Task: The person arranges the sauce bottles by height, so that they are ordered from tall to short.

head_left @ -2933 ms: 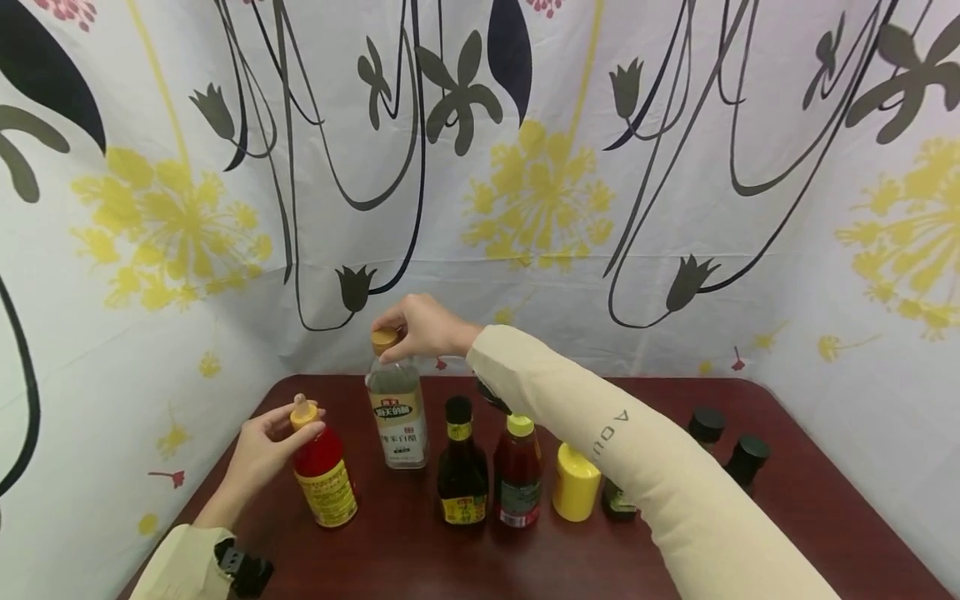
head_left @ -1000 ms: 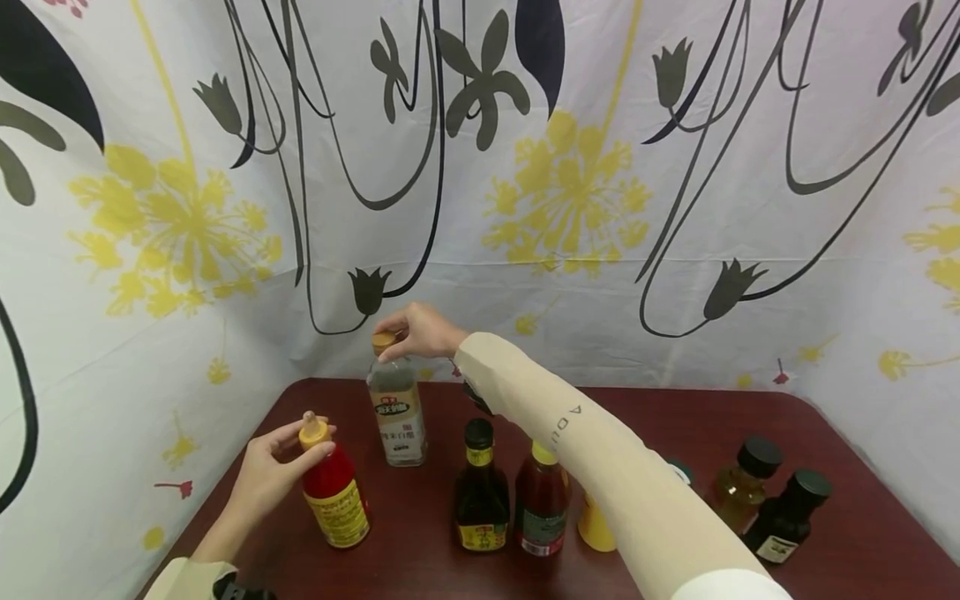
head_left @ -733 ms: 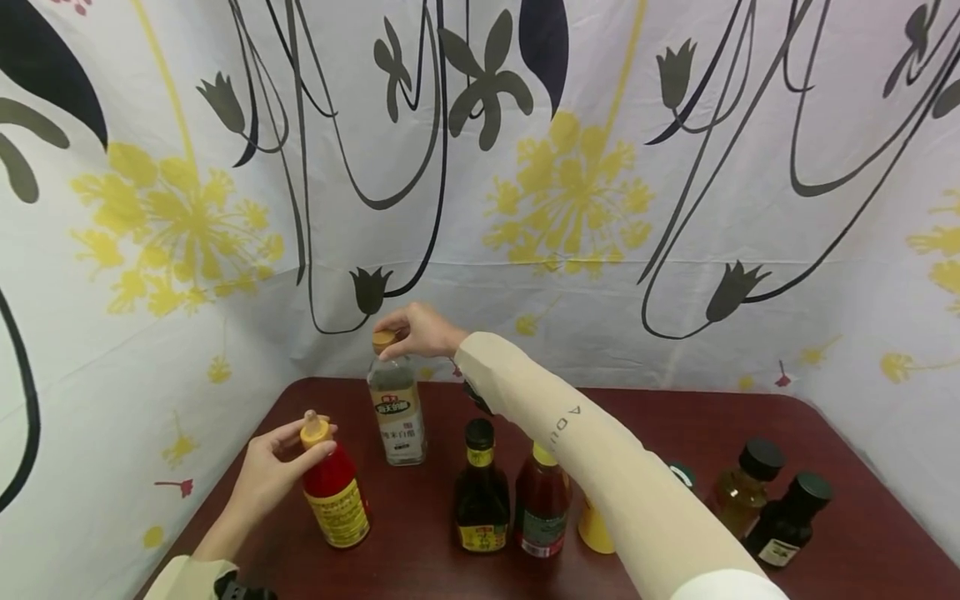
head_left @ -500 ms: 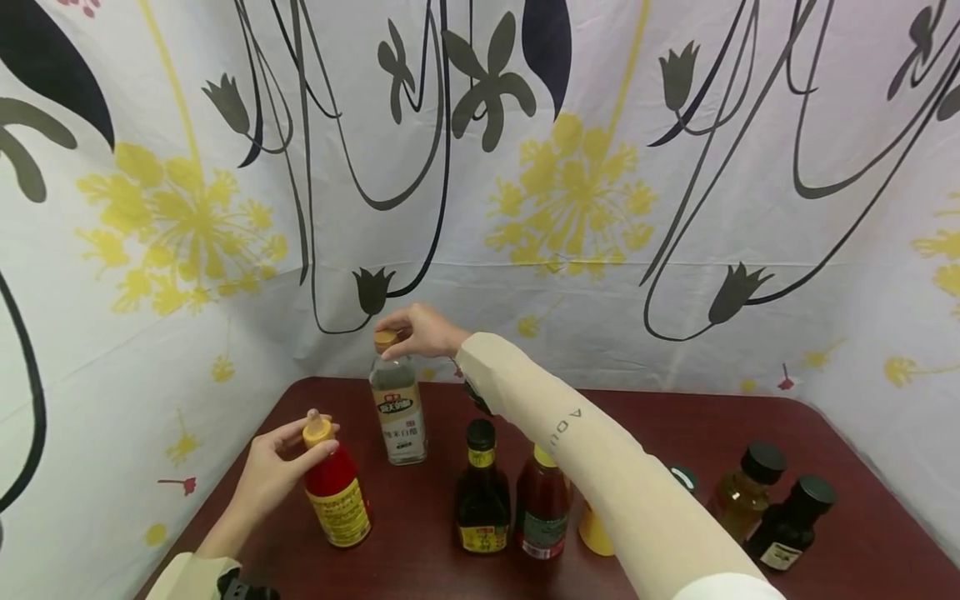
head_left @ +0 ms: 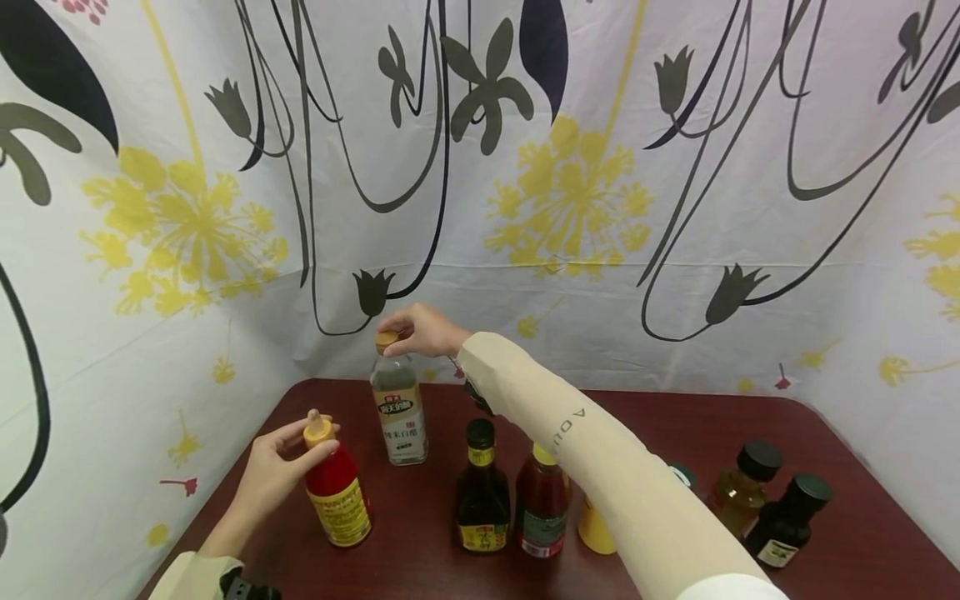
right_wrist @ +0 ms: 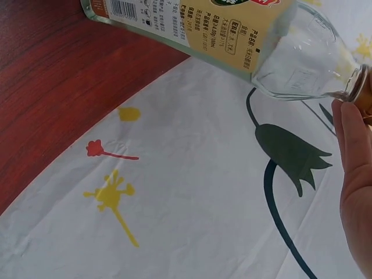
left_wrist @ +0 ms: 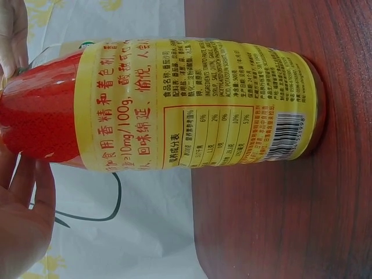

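Note:
My left hand [head_left: 273, 467] holds the red squeeze bottle of tomato sauce [head_left: 337, 500] near its yellow cap, thumb on the near side. Its yellow label, printed with ingredients and a barcode, faces the left wrist view, where my fingers [left_wrist: 26, 186] touch the red shoulder. Farther back, my right hand [head_left: 423, 331] grips the brown cap [head_left: 386, 340] of a clear glass bottle of white vinegar [head_left: 400, 417] from above. That bottle stands upright near the table's back left. In the right wrist view, straight fingers [right_wrist: 353, 133] lie along the cap and neck.
Right of the vinegar stand a dark sauce bottle [head_left: 482, 492] and a red-brown bottle [head_left: 542, 508]. A yellow bottle [head_left: 596, 529] is partly hidden by my right sleeve [head_left: 585, 442]. An amber bottle [head_left: 738, 492] and a small dark bottle [head_left: 787, 521] stand at the table's right. Patterned cloth [head_left: 480, 208] hangs behind.
The head view has shifted, bringing more of the right-hand bottles into sight. The gap between the vinegar and the dark sauce bottle has widened. Both hands keep hold of the same bottles.

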The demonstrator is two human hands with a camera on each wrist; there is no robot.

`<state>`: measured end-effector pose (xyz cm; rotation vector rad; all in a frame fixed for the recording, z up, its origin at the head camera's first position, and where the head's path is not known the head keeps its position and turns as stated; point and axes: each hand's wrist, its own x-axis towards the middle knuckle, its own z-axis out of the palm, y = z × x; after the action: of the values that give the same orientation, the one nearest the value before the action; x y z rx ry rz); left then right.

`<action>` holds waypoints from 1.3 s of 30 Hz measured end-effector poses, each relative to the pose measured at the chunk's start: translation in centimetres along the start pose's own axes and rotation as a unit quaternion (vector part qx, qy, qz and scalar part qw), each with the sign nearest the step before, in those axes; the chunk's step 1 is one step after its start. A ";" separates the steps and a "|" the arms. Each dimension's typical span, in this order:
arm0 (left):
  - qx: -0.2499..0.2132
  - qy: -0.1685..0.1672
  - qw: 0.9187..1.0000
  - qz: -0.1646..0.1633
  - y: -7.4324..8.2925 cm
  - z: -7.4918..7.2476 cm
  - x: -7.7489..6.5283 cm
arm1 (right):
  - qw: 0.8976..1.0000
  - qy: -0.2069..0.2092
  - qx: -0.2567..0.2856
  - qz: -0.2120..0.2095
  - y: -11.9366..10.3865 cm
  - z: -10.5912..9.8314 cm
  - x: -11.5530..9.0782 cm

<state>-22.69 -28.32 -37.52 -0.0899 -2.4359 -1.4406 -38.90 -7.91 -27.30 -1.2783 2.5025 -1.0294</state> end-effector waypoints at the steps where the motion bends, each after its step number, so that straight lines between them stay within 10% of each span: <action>1: 0.000 0.000 1.000 0.000 0.0 0.1 0.0 | 1.000 0.003 -0.002 -0.001 0.1 0.0 -0.1; 24: 0.003 0.011 1.000 -0.006 0.1 0.8 -0.6 | 0.999 0.000 -0.033 -0.001 -2.6 -4.9 -3.3; 35: -0.017 0.019 0.999 0.019 -5.8 0.9 1.2 | 0.998 0.024 -0.059 -0.024 -3.7 -8.7 -7.2; 39: -0.026 0.016 0.999 0.029 -4.6 0.9 0.9 | 0.997 0.022 -0.067 -0.025 -3.4 -9.6 -9.4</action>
<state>-24.69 -29.90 -41.51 -0.1458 -2.3511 -1.4702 -34.78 2.74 -19.51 -1.3744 2.6268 -0.9229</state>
